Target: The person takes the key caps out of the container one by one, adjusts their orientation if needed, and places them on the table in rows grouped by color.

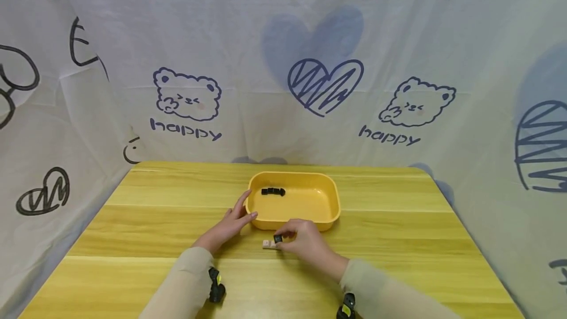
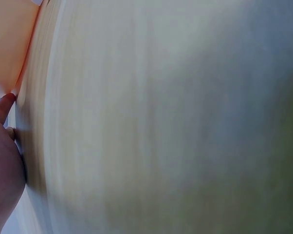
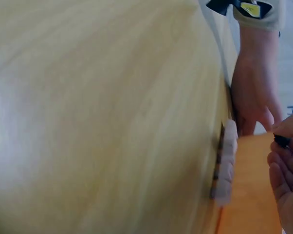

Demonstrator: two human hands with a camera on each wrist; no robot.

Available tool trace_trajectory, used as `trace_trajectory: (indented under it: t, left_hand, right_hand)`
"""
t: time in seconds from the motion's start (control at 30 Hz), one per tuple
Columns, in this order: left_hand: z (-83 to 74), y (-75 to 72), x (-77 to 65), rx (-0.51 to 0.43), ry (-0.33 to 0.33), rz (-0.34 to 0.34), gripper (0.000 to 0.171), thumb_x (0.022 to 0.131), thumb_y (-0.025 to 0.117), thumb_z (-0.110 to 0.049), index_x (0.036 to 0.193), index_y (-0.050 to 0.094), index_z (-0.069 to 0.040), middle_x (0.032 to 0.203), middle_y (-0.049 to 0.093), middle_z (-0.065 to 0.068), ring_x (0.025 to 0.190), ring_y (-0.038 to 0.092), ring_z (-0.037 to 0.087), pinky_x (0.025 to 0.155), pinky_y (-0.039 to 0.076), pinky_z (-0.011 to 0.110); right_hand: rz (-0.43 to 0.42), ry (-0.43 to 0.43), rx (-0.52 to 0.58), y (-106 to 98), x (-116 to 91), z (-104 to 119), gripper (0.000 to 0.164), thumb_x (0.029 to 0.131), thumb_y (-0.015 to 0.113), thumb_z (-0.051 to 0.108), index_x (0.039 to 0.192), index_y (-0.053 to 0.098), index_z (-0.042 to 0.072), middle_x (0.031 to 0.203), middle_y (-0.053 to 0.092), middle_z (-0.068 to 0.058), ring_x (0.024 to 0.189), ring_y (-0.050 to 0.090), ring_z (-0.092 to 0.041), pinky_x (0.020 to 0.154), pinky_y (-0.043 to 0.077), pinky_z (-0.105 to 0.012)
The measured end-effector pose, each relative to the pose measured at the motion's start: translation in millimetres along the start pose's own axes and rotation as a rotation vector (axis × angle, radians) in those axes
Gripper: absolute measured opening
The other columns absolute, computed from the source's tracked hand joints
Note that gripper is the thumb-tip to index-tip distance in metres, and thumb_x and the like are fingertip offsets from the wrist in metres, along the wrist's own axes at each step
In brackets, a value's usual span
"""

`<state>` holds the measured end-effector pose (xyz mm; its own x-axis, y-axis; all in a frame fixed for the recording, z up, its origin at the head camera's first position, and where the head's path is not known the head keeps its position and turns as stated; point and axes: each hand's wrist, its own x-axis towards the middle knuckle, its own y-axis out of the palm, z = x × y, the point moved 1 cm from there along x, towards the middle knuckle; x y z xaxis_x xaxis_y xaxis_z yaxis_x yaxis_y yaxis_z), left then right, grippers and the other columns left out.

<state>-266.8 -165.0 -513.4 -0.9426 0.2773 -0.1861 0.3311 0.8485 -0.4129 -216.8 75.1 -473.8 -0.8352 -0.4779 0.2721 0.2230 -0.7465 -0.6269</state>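
My right hand (image 1: 305, 242) pinches a small black keycap (image 1: 277, 238) between thumb and fingertips, just above a short row of white keycaps (image 1: 266, 244) on the table. The right wrist view shows the black keycap (image 3: 282, 140) at the fingertips, with the pale row (image 3: 226, 163) beside it; the head view has part of that row hidden behind the hand. My left hand (image 1: 228, 228) touches the left end of a yellow tray (image 1: 294, 224), thumb and forefinger spread along its rim. A line of black keycaps (image 1: 272, 191) lies inside the tray, toward the back left.
The wooden table (image 1: 398, 240) extends on both sides of the tray. A pale cloth (image 1: 248, 112) with printed bears and hearts hangs behind and around it. Each sleeve carries a black wrist device, the left one (image 1: 216, 284) and the right one (image 1: 346, 306).
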Motion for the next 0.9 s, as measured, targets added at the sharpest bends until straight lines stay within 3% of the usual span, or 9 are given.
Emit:
trace_trajectory:
  t: [0.2,0.53,0.9]
  left_hand:
    - [-0.8,-0.6,0.0,-0.005,0.000,0.003,0.074,0.101,0.051,-0.044,0.155,0.002,-0.043,0.157,0.022,0.022,0.142,-0.017,0.046,0.107,-0.009,0.067]
    - [-0.2,0.0,1.0,0.006,0.009,0.005,0.076,0.100,0.051,-0.047,0.156,0.001,-0.041,0.156,0.024,0.022,0.142,-0.015,0.047,0.107,-0.008,0.068]
    - [2.2,0.2,2.7,0.004,0.017,0.001,0.076,0.099,0.052,-0.047,0.156,0.001,-0.041,0.156,0.025,0.020,0.142,-0.015,0.047,0.107,-0.009,0.067]
  right_hand:
    - [0.052,0.081,-0.005,13.0,1.3,4.3,0.014,0.076,0.082,0.008,0.090,0.077,0.007,0.080,0.067,0.008,0.067,0.058,-0.004,0.061,0.050,-0.021]
    - [0.083,0.053,-0.263,30.4,3.2,4.8,0.014,0.071,0.087,0.020,0.083,0.080,0.016,0.071,0.051,0.014,0.065,0.044,-0.002,0.063,0.039,-0.020]
    - [0.113,0.069,-0.342,38.9,4.6,7.3,0.019,0.069,0.088,0.022,0.086,0.081,0.017,0.070,0.056,0.012,0.065,0.044,-0.003,0.071,0.039,-0.027]
